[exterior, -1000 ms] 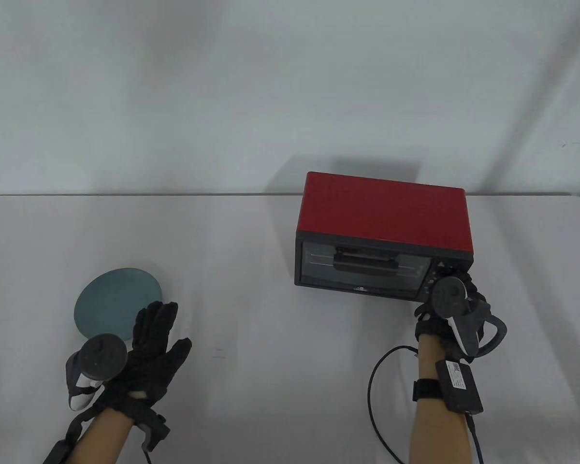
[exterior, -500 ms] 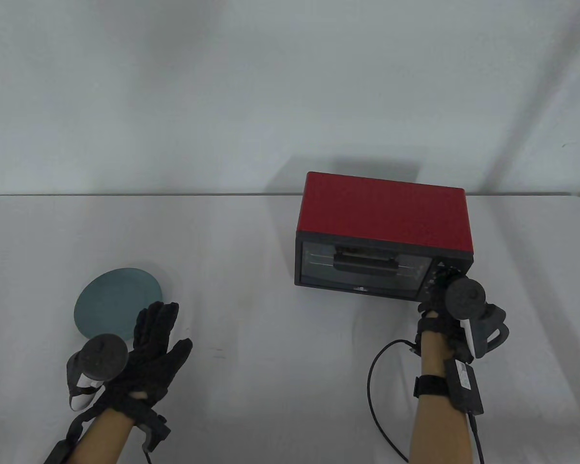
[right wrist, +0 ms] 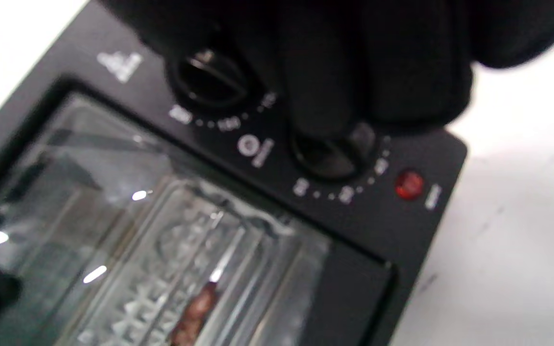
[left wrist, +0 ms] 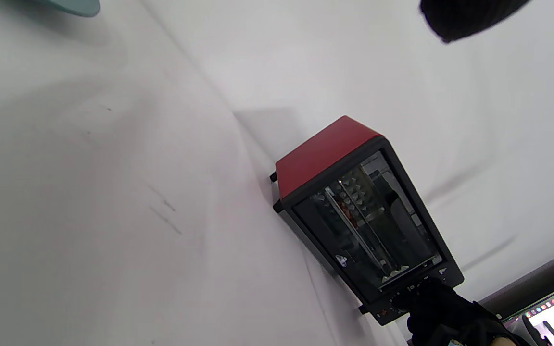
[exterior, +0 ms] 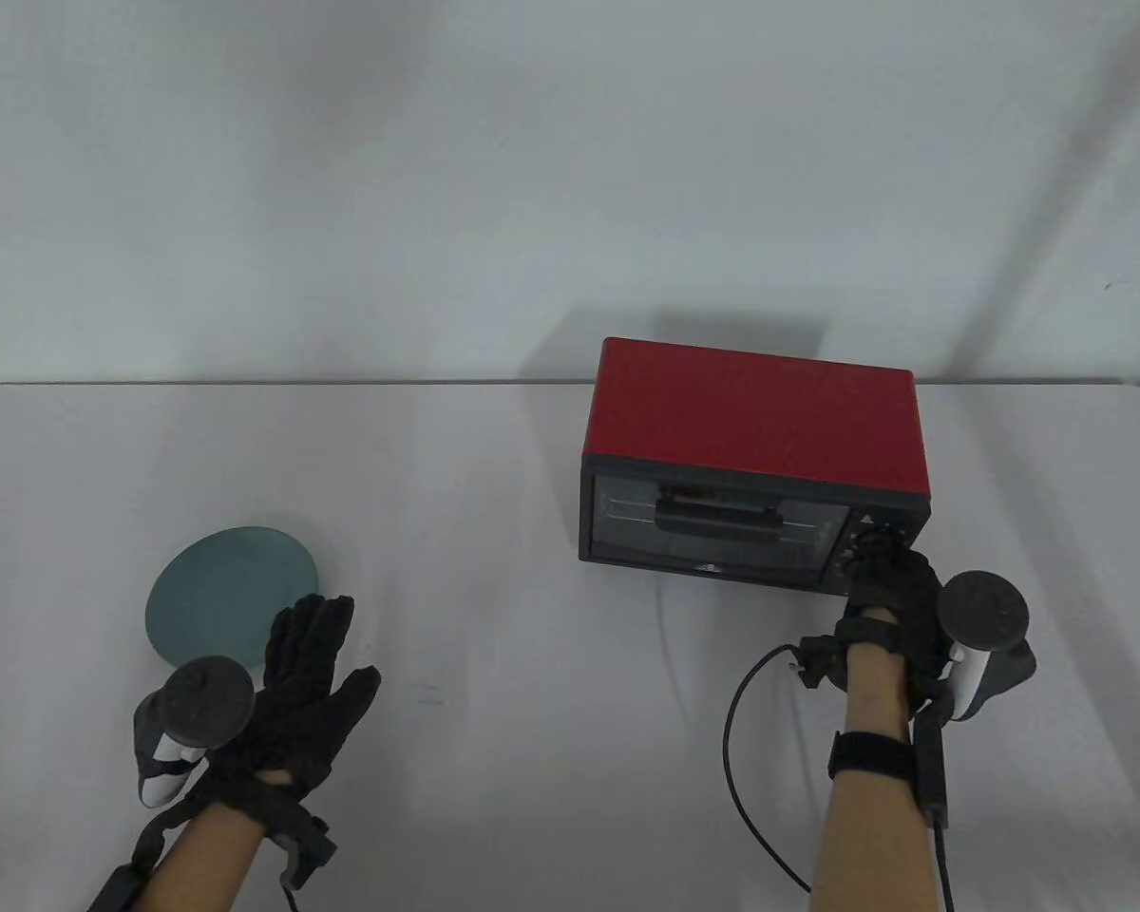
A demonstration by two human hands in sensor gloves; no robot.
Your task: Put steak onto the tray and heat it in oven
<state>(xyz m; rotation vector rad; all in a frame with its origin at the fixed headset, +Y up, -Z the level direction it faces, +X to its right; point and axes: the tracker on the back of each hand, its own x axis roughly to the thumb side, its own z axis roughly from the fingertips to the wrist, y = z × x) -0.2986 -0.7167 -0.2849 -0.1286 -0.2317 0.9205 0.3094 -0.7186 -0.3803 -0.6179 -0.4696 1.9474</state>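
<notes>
White wall behind, white cloth-covered table (exterior: 494,570). Table view: red oven (exterior: 755,465) with black front sits right of centre, door closed, dark handle across the glass. Right hand (exterior: 888,579) is at the oven's control panel, lower right corner of the front, fingers curled at the knobs; tracker (exterior: 983,627) sticks out to its right, cable loops on the table below the wrist. Teal plate (exterior: 218,584) lies on the left, nothing on it. Left hand (exterior: 309,679) hovers just beside the plate's near edge, fingers straight and released, palm facing inward, holding nothing. Left wrist view: tilted; oven (left wrist: 354,211) seen on a slant, glass door closed, wire rack and a reddish-brown piece visible inside, likely the steak, too small to be sure. Right hand (left wrist: 450,312) touches the panel end of the oven. A left fingertip (left wrist: 469,17) shows at the top edge; plate rim (left wrist: 72,6) at the top left corner. Right wrist view: blurred close-up; fingers (right wrist: 334,62) are curled around the lower knob (right wrist: 330,154), grasping it; upper knob (right wrist: 209,79) just beside, partly covered. Red indicator light (right wrist: 409,184) glows near the panel's end. Through the glass, the steak (right wrist: 195,312) sits on the tray (right wrist: 161,288) inside the oven.
</notes>
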